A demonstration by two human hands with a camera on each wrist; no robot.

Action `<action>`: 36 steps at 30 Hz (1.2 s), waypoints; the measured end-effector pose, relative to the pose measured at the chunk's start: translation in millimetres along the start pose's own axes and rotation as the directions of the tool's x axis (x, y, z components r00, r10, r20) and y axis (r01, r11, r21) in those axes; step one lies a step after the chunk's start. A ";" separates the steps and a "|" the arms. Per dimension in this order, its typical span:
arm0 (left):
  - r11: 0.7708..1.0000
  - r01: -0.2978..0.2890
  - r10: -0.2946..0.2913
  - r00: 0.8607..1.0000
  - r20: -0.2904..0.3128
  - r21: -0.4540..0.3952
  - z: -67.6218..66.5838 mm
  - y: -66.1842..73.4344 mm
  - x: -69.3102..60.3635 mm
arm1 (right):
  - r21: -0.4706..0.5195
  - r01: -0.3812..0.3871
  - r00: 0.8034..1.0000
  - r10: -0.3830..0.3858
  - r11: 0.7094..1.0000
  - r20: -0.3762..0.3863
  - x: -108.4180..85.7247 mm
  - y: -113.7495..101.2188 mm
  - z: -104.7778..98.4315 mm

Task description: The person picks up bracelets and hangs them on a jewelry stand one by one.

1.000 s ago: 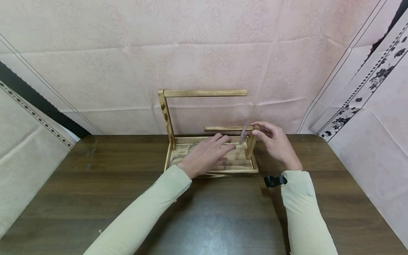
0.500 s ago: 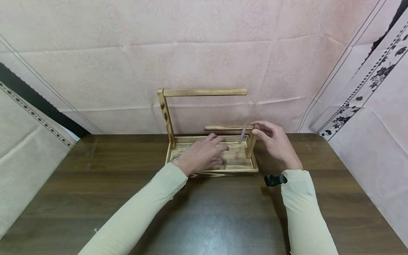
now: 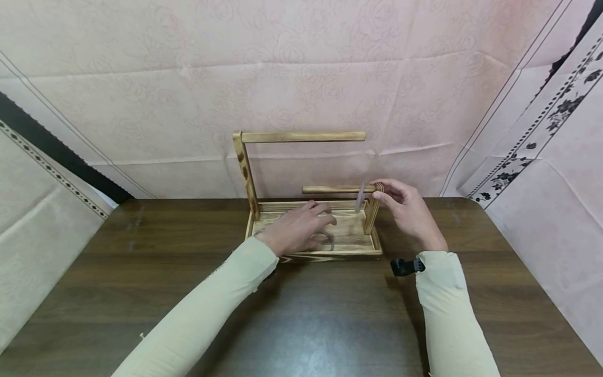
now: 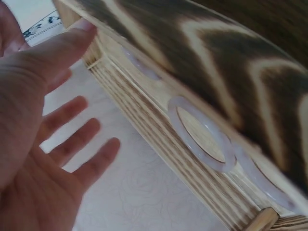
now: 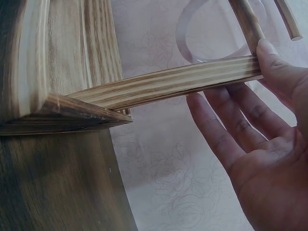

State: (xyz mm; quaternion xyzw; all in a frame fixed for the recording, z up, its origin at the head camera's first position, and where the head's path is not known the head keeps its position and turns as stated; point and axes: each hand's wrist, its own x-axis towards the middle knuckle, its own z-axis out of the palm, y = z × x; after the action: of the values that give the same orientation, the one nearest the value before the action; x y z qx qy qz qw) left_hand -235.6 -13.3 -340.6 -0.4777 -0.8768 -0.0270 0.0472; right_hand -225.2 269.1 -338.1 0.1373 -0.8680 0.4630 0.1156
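Your left hand (image 3: 296, 227) is over the wooden tray (image 3: 350, 254), fingers spread, near the rings (image 4: 182, 129) lying inside — your right hand (image 3: 409, 213), well apart, pinches the short post (image 3: 370, 219) up top. Hanging ring (image 3: 360, 198) sits around the lower bar (image 3: 330, 189), beside that post.

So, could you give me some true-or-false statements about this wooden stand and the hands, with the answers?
1. The right hand holds the top of the shorter post. True.
2. The hanging ring is on the upper bar. False: it is on the lower bar.
3. Loose rings lie in the tray. True.
4. The left hand grips the upper bar. False: it is over the tray.
5. The table is brown. True.
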 end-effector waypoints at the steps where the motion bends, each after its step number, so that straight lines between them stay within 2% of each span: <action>1: 1.000 0.006 -0.006 1.000 0.010 -0.019 -0.2 0.4 0.3 | -0.005 -0.001 1.000 0.001 1.000 0.000 -0.2 0.1 0.0; 4: 0.998 0.022 -0.020 0.999 0.032 -0.055 -1.3 1.9 1.2 | -0.013 -0.005 1.000 0.005 1.000 0.001 -0.5 0.5 0.0; 10: 0.997 0.040 -0.036 0.998 0.059 -0.064 -1.5 3.4 4.0 | -0.007 0.002 1.000 -0.002 1.000 0.002 -0.3 1.3 0.2; 16: 0.992 0.060 -0.049 0.993 0.104 -0.108 -2.3 4.3 6.5 | -0.009 0.003 1.000 -0.003 1.000 0.002 -0.3 0.1 -0.3; 23: 0.989 0.102 -0.081 0.978 0.193 -0.103 -4.2 4.2 9.7 | 0.002 -0.011 1.000 0.011 1.000 0.006 0.7 -0.9 0.0; 29: 0.984 0.135 -0.104 0.964 0.243 -0.114 -5.3 4.6 13.1 | -0.010 0.004 1.000 -0.004 1.000 0.007 0.8 0.6 0.6; 36: 0.980 0.155 -0.111 0.947 0.301 -0.127 -3.9 6.6 18.5 | -0.008 -0.033 0.999 0.032 0.999 -0.004 0.2 -1.6 0.1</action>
State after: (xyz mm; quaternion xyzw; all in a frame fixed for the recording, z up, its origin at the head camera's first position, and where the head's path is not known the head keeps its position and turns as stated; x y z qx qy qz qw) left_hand -239.8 5.4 -334.7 -0.4183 -0.8999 -0.0245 -0.1206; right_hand -224.9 268.2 -336.9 0.1217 -0.8718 0.4616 0.1105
